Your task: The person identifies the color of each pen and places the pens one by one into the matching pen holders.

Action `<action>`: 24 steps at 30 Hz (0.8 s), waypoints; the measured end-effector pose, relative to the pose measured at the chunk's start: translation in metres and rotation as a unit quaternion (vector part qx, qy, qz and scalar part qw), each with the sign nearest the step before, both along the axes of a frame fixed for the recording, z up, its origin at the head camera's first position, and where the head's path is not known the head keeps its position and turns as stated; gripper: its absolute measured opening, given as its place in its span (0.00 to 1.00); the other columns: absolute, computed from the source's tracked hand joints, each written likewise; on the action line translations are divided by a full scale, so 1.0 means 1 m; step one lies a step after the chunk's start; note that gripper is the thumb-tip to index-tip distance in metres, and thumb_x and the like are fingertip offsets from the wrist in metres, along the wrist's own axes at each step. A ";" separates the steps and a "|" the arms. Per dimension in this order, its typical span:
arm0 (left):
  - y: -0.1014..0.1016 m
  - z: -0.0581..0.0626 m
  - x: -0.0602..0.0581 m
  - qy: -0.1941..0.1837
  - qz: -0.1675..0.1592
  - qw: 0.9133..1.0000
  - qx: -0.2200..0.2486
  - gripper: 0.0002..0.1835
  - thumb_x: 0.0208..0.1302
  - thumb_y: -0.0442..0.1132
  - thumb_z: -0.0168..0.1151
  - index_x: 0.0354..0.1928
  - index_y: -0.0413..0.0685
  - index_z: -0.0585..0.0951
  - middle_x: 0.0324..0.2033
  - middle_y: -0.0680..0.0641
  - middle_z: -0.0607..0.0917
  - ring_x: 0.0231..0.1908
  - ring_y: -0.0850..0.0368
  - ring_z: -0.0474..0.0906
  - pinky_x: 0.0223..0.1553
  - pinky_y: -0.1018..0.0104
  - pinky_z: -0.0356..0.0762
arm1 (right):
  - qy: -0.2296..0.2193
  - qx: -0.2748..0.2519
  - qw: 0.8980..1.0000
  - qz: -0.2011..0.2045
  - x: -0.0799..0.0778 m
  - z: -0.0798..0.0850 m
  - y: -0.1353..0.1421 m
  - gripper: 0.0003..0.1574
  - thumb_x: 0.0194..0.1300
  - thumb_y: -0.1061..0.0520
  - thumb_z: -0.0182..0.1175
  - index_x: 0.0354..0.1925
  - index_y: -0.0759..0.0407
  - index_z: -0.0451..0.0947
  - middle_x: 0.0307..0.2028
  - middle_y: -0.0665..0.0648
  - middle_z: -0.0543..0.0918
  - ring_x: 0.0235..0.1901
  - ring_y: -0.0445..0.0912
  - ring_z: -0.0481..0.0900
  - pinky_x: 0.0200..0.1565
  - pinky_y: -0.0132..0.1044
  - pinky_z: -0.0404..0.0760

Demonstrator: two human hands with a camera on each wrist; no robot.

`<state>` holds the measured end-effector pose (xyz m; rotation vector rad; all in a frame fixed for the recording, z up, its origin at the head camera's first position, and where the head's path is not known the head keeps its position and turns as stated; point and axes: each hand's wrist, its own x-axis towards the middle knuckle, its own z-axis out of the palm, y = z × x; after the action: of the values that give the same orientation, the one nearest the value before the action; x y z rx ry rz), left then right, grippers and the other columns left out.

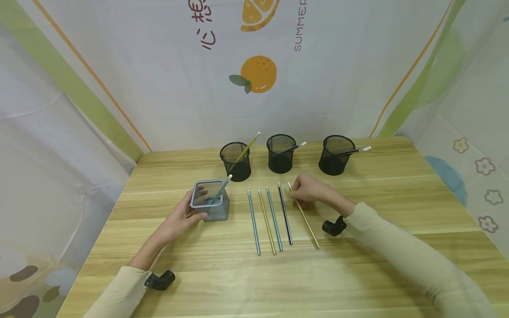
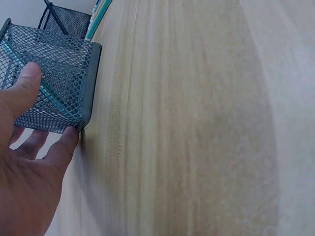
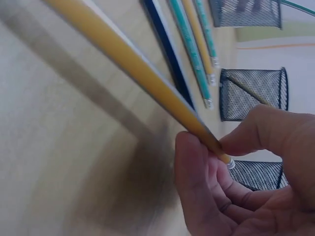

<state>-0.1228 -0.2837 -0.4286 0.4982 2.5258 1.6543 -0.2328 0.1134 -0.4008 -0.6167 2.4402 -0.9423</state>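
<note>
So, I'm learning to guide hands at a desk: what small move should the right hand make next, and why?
Probably carry the yellow pencil to the leftmost black cup. The right hand already pinches it near its eraser end, and that cup holds a similarly colored pencil, while the grey holder in the left hand holds a teal one.
</note>
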 end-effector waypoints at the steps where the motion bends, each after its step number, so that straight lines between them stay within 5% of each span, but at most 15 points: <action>1: 0.000 0.000 0.000 0.000 0.000 1.000 -0.001 0.41 0.70 0.25 0.62 0.78 0.38 0.52 0.72 0.30 0.61 0.70 0.30 0.60 0.67 0.43 0.64 | 0.000 -0.007 1.000 -0.002 0.000 0.001 0.001 0.21 0.65 0.66 0.57 0.15 0.59 0.73 0.15 0.54 0.78 0.16 0.46 0.81 0.19 0.27 0.73; 6: 0.000 0.000 0.000 -0.002 0.001 1.000 -0.001 0.41 0.70 0.25 0.62 0.78 0.38 0.52 0.72 0.30 0.61 0.69 0.31 0.60 0.66 0.42 0.65 | -0.022 -0.062 0.998 -0.024 0.001 0.008 0.008 0.14 0.67 0.67 0.55 0.24 0.67 0.78 0.19 0.58 0.78 0.20 0.51 0.82 0.27 0.39 0.86; 11: 0.000 -0.001 -0.001 -0.006 -0.003 1.000 0.009 0.41 0.69 0.24 0.62 0.78 0.37 0.52 0.72 0.30 0.61 0.69 0.31 0.61 0.66 0.49 0.67 | -0.043 -0.121 0.991 -0.044 0.002 0.016 0.014 0.11 0.65 0.70 0.53 0.41 0.79 0.77 0.26 0.62 0.81 0.25 0.51 0.83 0.34 0.49 0.89; 16: 0.000 -0.002 -0.001 -0.005 -0.004 1.000 0.019 0.40 0.68 0.22 0.62 0.77 0.36 0.53 0.72 0.30 0.61 0.68 0.31 0.62 0.64 0.58 0.70 | -0.041 -0.163 0.984 -0.053 0.001 0.018 0.019 0.10 0.65 0.70 0.51 0.41 0.78 0.75 0.27 0.63 0.81 0.28 0.50 0.83 0.36 0.48 0.89; 24: 0.001 -0.002 -0.001 -0.002 -0.002 1.000 0.017 0.41 0.68 0.22 0.62 0.77 0.35 0.53 0.72 0.30 0.61 0.69 0.31 0.61 0.65 0.59 0.69 | -0.064 -0.215 0.971 -0.082 -0.001 0.021 0.023 0.11 0.72 0.68 0.52 0.46 0.78 0.72 0.33 0.64 0.81 0.33 0.55 0.83 0.44 0.54 0.87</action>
<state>-0.1241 -0.2831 -0.4307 0.5027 2.4955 1.6972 -0.2340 0.1367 -0.3798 -0.4796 2.2081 -1.5504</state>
